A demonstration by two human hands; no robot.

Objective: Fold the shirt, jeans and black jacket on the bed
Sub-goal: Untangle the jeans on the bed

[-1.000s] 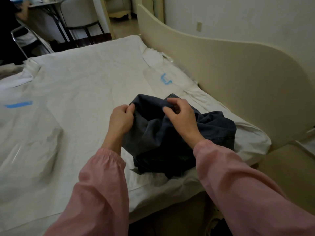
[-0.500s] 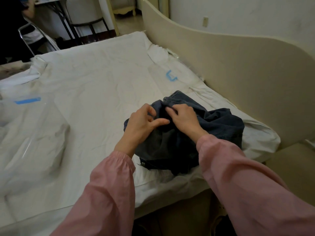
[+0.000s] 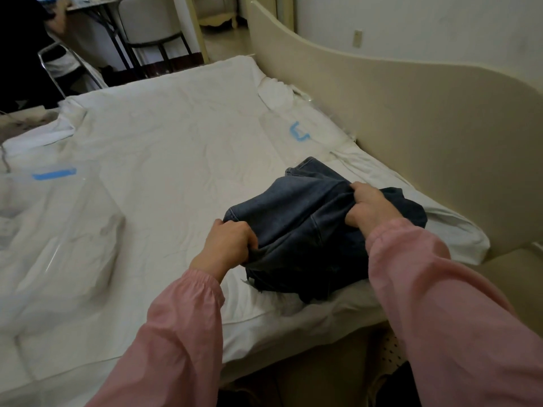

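While the jeans [image 3: 296,227] lie crumpled between my hands near a corner of the bed [image 3: 176,160], the head view shows my left hand [image 3: 227,243] clenched on one denim edge and my right hand [image 3: 365,208] gripping a bunch opposite. I would pull both grips apart evenly, lift, and shake the legs straight, then lay them flat beyond my left hand.
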